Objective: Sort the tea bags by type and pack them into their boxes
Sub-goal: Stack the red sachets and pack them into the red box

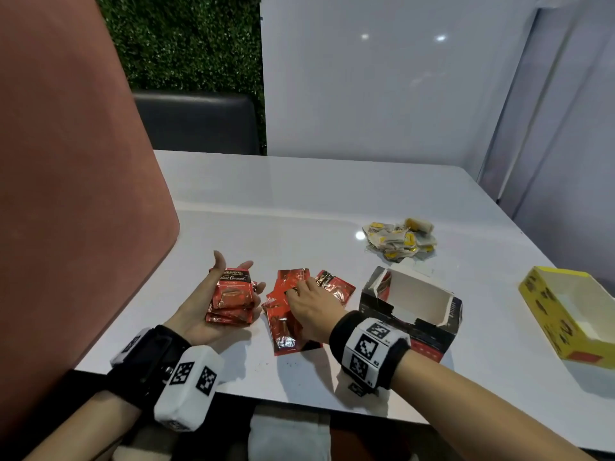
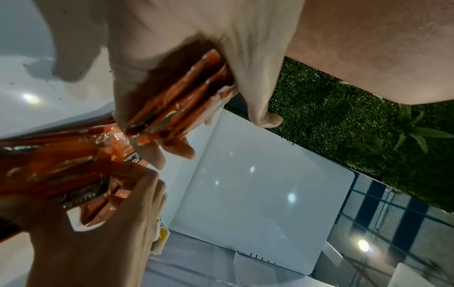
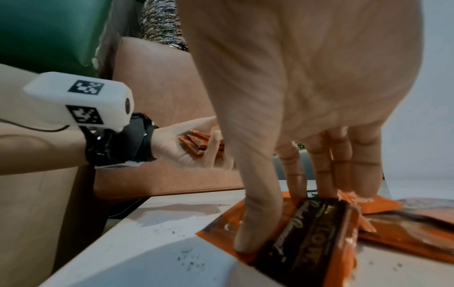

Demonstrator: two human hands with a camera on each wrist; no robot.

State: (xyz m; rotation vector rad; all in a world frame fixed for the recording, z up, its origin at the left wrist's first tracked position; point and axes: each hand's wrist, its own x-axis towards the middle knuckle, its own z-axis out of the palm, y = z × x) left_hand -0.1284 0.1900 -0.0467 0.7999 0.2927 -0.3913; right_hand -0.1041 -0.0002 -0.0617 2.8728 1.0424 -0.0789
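Note:
My left hand (image 1: 196, 314) lies palm up over the table, thumb and fingers cradling the edges of a stack of red sachets (image 1: 233, 297). The left wrist view shows that stack (image 2: 176, 104) wedged between thumb and fingers. To its right, my right hand (image 1: 312, 304) arches over loose red sachets (image 1: 286, 331) on the table. In the right wrist view its thumb and fingertips pinch the two ends of the top sachet (image 3: 307, 236), which still lies on the pile. An open black-and-red box (image 1: 409, 314) stands just right of that hand.
A heap of white-and-yellow tea bags (image 1: 399, 239) lies farther back on the white table (image 1: 299, 201). An open yellow box (image 1: 565, 314) sits at the right edge. A pink panel (image 1: 66, 194) borders the left side, and a dark chair (image 1: 196, 121) stands behind.

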